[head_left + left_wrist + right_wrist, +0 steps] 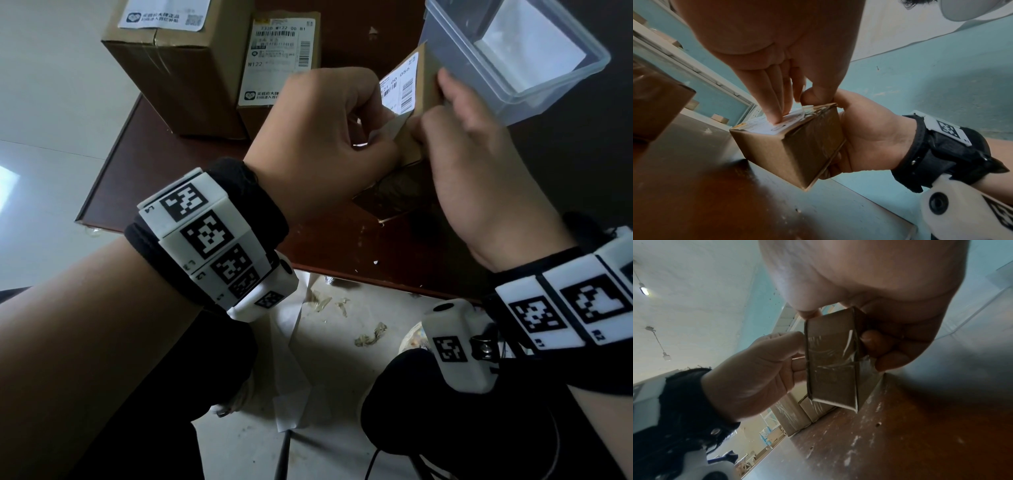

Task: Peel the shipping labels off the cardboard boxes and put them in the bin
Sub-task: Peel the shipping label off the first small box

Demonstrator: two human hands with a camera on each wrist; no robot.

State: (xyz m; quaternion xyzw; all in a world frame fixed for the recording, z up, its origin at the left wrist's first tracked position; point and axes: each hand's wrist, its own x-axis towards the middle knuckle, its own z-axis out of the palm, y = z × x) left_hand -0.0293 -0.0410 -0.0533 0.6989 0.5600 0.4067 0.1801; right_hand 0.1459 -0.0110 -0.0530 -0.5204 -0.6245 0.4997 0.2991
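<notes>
Both wrists, nearest the viewer, carry black bands with white marker blocks. Beyond them, the left hand [329,137] and right hand [479,164] meet over a small cardboard box [407,150] held tilted, one lower corner down near the dark brown tabletop [171,178]; whether that corner touches the wood cannot be told.

Left hand: fingers curled, fingertips pressed on the white shipping label [399,90] on the box's upper face, thumb and forefinger pinching a lifted edge of that label, as the left wrist view shows [803,112].

Right hand: fingers wrapped round the far side and the taped end of the box [830,360], thumb [875,340] lying against one side face. The box is thus gripped by the right hand while the left works at the label, which is still mostly stuck down.

Behind, on the tabletop: a tall cardboard carton [178,68] with a white label [164,13] on top, and just beside it a second box [281,65] bearing a barcode label [279,61] on its face. To the right stands a clear plastic bin [513,58], well apart from the two boxes, with a white sheet visible inside.

Below the tabletop edge, crumpled scraps [371,334] and white paper [291,359] lie on the pale floor.
</notes>
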